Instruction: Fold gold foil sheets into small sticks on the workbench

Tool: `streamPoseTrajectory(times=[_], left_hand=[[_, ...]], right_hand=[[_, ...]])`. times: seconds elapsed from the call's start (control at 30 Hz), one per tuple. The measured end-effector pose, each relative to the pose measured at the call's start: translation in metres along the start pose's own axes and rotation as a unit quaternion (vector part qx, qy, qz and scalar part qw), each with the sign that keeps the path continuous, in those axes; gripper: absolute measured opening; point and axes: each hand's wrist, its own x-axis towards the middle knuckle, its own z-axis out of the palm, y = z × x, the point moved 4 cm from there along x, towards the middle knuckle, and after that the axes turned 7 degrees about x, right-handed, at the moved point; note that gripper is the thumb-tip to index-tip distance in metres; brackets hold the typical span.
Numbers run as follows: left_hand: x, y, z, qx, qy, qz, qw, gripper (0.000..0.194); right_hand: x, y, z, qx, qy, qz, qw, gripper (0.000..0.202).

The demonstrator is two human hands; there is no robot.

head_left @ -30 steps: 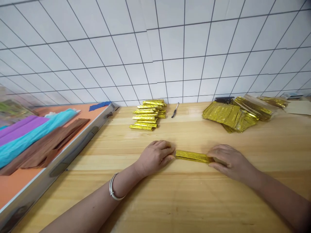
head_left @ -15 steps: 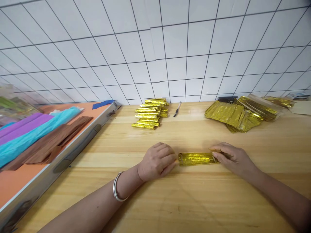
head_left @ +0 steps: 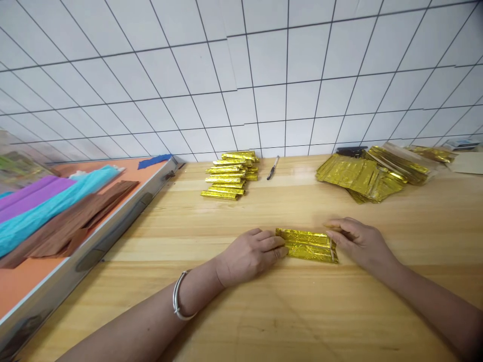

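bare wooden table around hands, foil stack and foil heap behind

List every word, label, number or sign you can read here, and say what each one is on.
None can be read.
The gold foil piece between the left hand and right hand: embossed pattern only, no legible text.
The stack of folded gold pieces and the pile of gold sheets: too small to tell.
The pen and the items at the far right edge: too blurred.
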Motion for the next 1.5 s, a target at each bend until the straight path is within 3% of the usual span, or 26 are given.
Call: streamPoseTrajectory(times=[0.3,0.43,0.57,0.73,0.9,1.07,1.33,1.5], left_hand=[[-0.002,-0.006,0.006,-0.074,0.03,-0.072,0.994,0.023],[-0.003,-0.008,0.007,-0.081,0.037,-0.09,0.992,0.022],[-0.003,-0.006,0.004,-0.019,0.035,-0.055,0.998,0.025],[-0.002,0.0,-0.004,0.053,0.023,0.003,0.998,0.026],[-0.002,0.001,-0.007,0.076,0.036,0.009,0.996,0.024],[-0.002,-0.003,0.0,0.041,0.04,-0.015,0.998,0.022],[-0.004,-0.007,0.006,0.004,0.032,-0.039,0.999,0.024],[-0.005,-0.011,0.006,-0.082,0.066,-0.098,0.99,0.023]], right_hand=[[-0.001,-0.021,-0.01,-0.066,0.053,-0.147,0.986,0.018],[-0.006,-0.029,-0.009,-0.085,0.004,-0.233,0.969,0.022],[-0.009,-0.03,-0.004,-0.132,-0.055,-0.284,0.948,0.022],[-0.008,-0.026,0.0,-0.177,-0.09,-0.297,0.934,0.02],[-0.007,-0.025,0.002,-0.208,-0.086,-0.309,0.924,0.017],[-0.008,-0.023,0.004,-0.214,-0.066,-0.318,0.921,0.016],[-0.004,-0.011,0.003,-0.164,-0.077,-0.271,0.945,0.018],[-0.004,-0.008,0.003,-0.148,-0.082,-0.256,0.952,0.019]])
